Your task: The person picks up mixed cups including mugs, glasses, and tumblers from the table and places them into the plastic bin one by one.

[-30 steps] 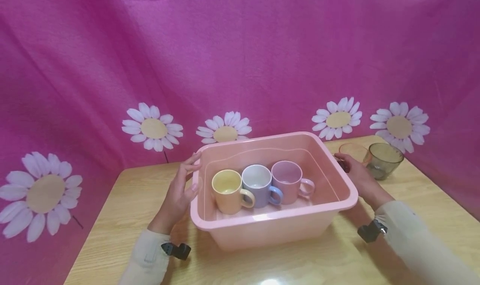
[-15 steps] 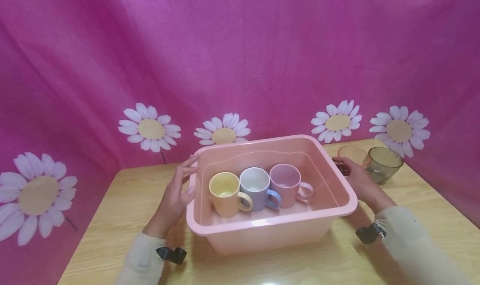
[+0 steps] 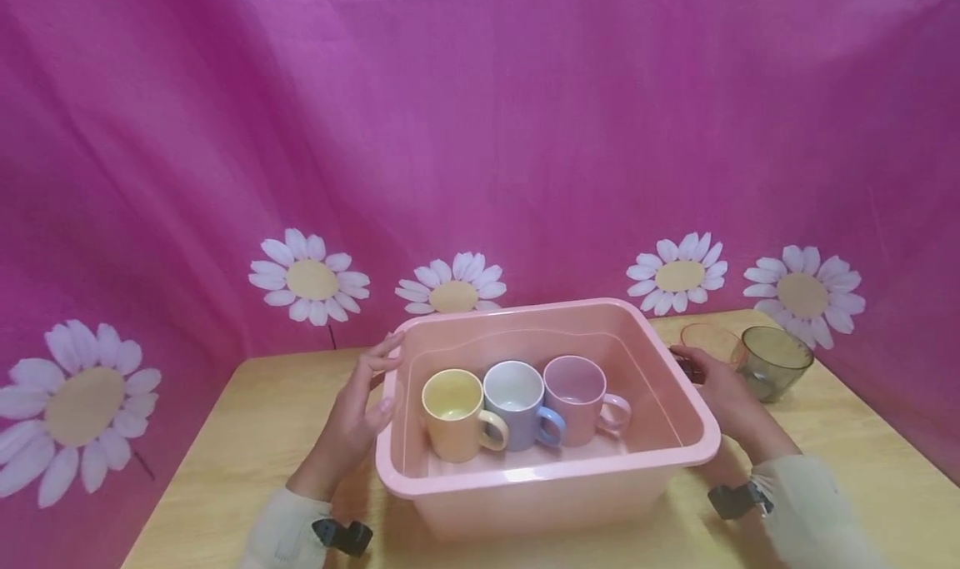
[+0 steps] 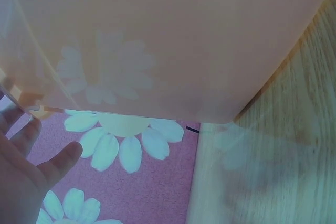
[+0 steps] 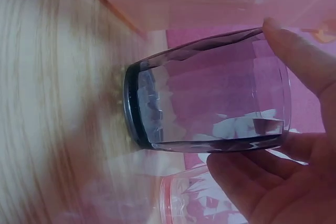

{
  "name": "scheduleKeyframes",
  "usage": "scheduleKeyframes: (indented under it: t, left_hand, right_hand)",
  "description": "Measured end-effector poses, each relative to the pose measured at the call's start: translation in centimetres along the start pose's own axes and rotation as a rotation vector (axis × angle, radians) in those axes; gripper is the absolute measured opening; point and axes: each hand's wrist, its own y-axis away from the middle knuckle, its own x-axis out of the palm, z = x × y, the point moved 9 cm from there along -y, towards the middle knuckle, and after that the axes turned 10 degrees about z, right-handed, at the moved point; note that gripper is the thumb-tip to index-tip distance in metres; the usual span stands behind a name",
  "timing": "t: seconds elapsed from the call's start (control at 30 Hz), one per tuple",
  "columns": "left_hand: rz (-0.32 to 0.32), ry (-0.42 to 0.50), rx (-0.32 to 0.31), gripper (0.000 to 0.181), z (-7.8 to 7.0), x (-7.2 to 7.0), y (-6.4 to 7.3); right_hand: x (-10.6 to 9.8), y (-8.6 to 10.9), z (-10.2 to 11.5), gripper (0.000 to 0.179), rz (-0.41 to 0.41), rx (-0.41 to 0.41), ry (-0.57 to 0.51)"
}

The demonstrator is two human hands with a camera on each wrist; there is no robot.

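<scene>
A pink plastic basin (image 3: 551, 498) stands on the table with three mugs in a row inside: yellow (image 3: 452, 423), blue with a white interior (image 3: 514, 415) and pink (image 3: 576, 406). My left hand (image 3: 351, 423) is at the basin's left rim, its fingers loosely extended and touching the edge. Outside the right wall, my right hand (image 3: 731, 398) holds a dark tinted drinking glass (image 5: 210, 95) between thumb and fingers near its mouth. That glass is upright, its base right at the tabletop; in the head view the basin and hand hide most of it.
Behind my right hand, at the table's back right, stand an orange-rimmed clear glass (image 3: 708, 340) and an olive-tinted glass (image 3: 776, 361). A magenta cloth (image 3: 480, 136) with printed daisies hangs behind and beside the wooden table (image 3: 247, 436).
The head view has tilted, so everything appears lower in the picture. Both hands keep about the same places at the basin, and the mugs have not moved inside it.
</scene>
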Motion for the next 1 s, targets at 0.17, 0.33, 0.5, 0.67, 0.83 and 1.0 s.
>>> scheduleKeyframes:
  t: [0.17,0.33,0.5,0.67,0.83,1.0]
  left_hand:
    - [0.016,0.001,-0.017,0.044,0.0,0.8,1.1]
    - [0.024,-0.01,-0.003,0.043,-0.4,0.6,1.2]
    - [0.018,-0.011,0.002,0.043,-0.4,0.1,0.1]
    - [0.009,0.004,-0.014,0.043,-0.2,-0.3,-0.3]
    - [0.013,0.012,-0.02,0.043,-0.1,0.1,-0.1]
    - [0.006,0.009,-0.014,0.043,0.0,0.1,-0.1]
  right_hand:
    - [1.0,1.3,-0.7,0.058,0.006,-0.003,0.003]
    - [1.0,1.1,-0.2,0.055,0.015,-0.034,0.005]
    - [-0.2,0.0,0.5,0.056,0.011,-0.029,-0.002]
    - [-0.8,-0.7,0.7,0.058,0.008,-0.014,0.023]
    - [-0.7,-0.3,0.1,0.064,0.01,0.023,0.025]
    - [-0.8,-0.2,-0.2,0.064,-0.013,0.03,0.023]
